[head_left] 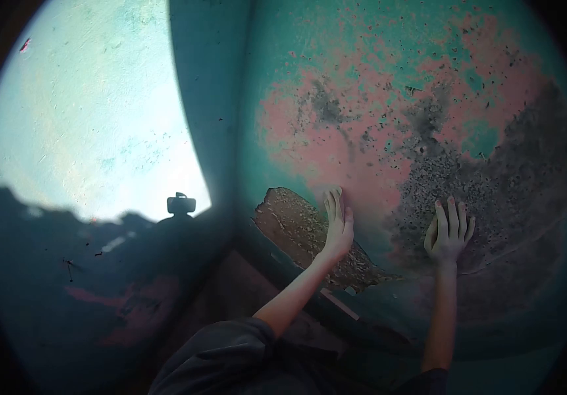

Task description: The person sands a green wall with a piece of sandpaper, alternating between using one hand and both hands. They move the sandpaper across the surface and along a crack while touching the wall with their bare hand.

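A wall (369,138) with worn teal and pink paint fills the right half of the view, pitted and blotched. My left hand (339,227) is raised against it, fingers stretched upward and close together, overlapping the right side of a rough brown patch (290,220) with ragged edges. Further right, my right hand (451,230) lies over a dark grey, grainy area (454,174) of the same wall, its fingers straight and slightly spread. Both hands show nothing in their grasp.
To the left a second wall (99,99) meets this one at a corner, brightly sunlit above and shaded below. A shadow of a head with a boxy device falls on it. An insect-like thin dark shape (69,264) is on the shaded part. A pale strip (340,305) lies below my left forearm.
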`<state>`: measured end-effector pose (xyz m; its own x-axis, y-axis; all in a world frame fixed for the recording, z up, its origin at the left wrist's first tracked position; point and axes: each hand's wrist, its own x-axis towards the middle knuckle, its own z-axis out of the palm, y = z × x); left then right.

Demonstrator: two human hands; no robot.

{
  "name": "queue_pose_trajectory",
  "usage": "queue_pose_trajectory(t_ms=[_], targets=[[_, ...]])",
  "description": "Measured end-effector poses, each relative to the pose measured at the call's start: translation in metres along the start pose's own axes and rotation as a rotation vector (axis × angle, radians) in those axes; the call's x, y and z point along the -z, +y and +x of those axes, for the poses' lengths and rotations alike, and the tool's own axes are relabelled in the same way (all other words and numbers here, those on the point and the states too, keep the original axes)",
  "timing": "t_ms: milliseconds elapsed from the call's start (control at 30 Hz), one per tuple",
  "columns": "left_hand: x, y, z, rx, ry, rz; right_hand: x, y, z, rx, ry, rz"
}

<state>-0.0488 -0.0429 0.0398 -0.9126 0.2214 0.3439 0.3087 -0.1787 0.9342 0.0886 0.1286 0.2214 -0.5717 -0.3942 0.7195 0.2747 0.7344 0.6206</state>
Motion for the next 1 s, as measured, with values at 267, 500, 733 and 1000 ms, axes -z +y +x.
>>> queue_pose_trajectory(t_ms=[267,500,733,1000], targets=[[0.052,0.002,0.075,-0.057,0.172,-0.008,-0.003,-0.082,0.079,-0.041,-0.25,0.204],[0.056,-0.018,0.062,-0.118,-0.002,0.22,-0.046,-0.12,0.134,-0.012,-0.174,0.208],[0.101,-0.038,0.119,-0.052,0.192,0.102,-0.06,-0.122,0.123,0.049,-0.111,0.133],[0.129,-0.035,0.126,-0.063,0.106,0.088,-0.059,-0.119,0.12,0.051,-0.09,0.133]])
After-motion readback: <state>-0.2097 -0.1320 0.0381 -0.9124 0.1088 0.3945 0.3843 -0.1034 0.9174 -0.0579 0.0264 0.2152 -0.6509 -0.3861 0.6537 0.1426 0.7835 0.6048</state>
